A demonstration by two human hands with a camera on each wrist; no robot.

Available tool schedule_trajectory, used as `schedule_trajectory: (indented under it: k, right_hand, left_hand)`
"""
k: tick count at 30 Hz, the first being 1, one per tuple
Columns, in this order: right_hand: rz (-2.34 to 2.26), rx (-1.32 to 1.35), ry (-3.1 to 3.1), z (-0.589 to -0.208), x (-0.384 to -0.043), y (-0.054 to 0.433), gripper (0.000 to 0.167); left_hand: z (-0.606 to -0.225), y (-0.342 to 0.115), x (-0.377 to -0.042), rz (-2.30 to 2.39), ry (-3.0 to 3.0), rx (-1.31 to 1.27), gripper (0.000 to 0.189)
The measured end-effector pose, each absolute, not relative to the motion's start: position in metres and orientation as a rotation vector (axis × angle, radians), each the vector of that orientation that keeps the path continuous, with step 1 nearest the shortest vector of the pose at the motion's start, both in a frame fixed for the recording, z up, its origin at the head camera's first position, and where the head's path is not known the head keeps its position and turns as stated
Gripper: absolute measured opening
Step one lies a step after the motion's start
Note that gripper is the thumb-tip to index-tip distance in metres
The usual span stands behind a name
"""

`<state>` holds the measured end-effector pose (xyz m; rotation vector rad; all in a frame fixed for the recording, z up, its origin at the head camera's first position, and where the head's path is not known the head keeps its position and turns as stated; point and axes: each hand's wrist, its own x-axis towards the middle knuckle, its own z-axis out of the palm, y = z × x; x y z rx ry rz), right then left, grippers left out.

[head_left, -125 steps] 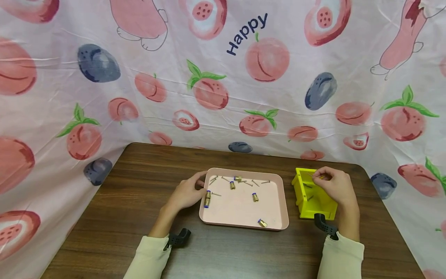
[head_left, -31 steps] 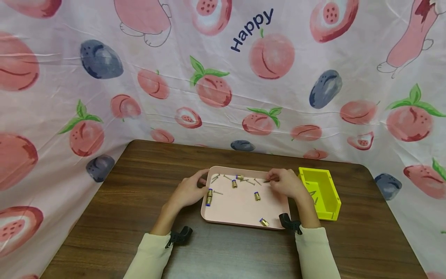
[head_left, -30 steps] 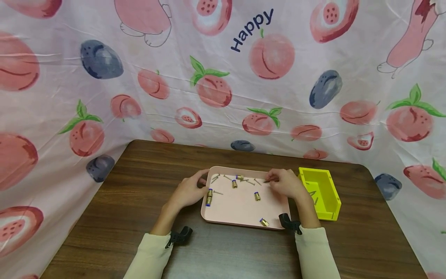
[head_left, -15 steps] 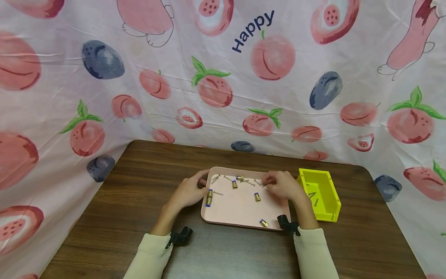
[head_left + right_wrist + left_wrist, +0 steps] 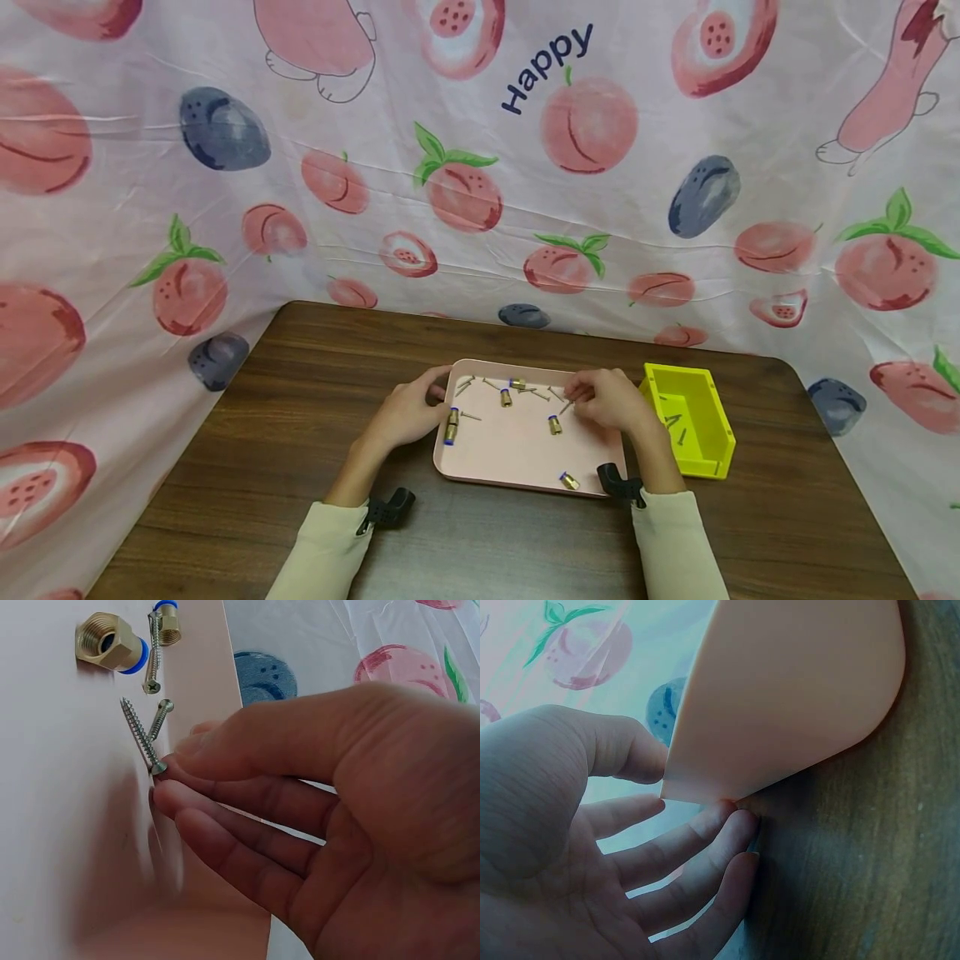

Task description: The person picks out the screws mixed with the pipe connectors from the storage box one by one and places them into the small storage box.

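Observation:
A shallow pink tray [image 5: 517, 468] lies on the table with brass fittings and several screws in it. My left hand [image 5: 405, 412] holds its left side; in the left wrist view the thumb meets the tray's rim [image 5: 676, 735] and fingertips sit at its lower edge. Over the tray's right part, my right hand [image 5: 611, 400] has its thumb and fingertips gathered at the head end of a screw [image 5: 141, 733]. That screw crosses another screw [image 5: 161, 716]. Just beyond lie a third screw [image 5: 154, 660] and a brass fitting [image 5: 109, 643] with a blue ring.
A yellow bin [image 5: 720, 408] with several screws inside stands right of the tray, beside my right wrist. Toward the tray's front right lies one fitting [image 5: 569, 481]; a fitting pair [image 5: 452, 427] sits near my left hand. Patterned cloth [image 5: 465, 283] hangs behind the wooden table [image 5: 360, 358].
My right hand has come from the yellow bin to the tray. Over the last second the screw at its fingertips has shifted toward the tray's front. My left hand has stayed at the tray.

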<state>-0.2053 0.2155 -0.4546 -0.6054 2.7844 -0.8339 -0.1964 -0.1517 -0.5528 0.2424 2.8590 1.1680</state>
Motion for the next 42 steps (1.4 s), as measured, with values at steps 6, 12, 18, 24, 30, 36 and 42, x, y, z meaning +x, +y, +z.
schedule_trajectory:
  k: [6,12,18,24,30,36,42]
  right_hand:
    - [-0.792,-0.631,2.762,-0.4566,-0.2058,0.2152,0.02]
    - [-0.754,-0.6,2.739,-0.457,-0.2053,0.214,0.022]
    - [-0.733,-0.566,2.719,-0.4544,-0.2042,0.2119,0.02]
    - [-0.702,-0.548,2.714,-0.4537,-0.2035,0.2105,0.018]
    - [-0.702,-0.56,2.707,-0.4542,-0.2028,0.2103,0.018]
    - [-0.71,-0.562,2.707,-0.4566,-0.2032,0.2114,0.019]
    - [-0.716,-0.595,2.717,-0.4576,-0.2031,0.2118,0.019]
  left_hand:
    - [-0.5528,-0.1516,-0.1971,1.162,2.854,0.237,0.064]
    - [-0.5527,-0.1518,-0.1971,1.163,2.859,0.249,0.064]
    - [-0.5494,-0.1512,-0.1965,1.171,2.85,0.237,0.064]
    - [-0.5497,-0.1508,-0.1969,1.172,2.854,0.229,0.064]
    - [-0.5512,-0.1512,-0.1961,1.174,2.854,0.24,0.065]
    - [-0.5499,-0.1514,-0.1952,1.191,2.83,0.247,0.065]
    - [-0.5492,-0.1516,-0.195,1.191,2.82,0.243,0.066]
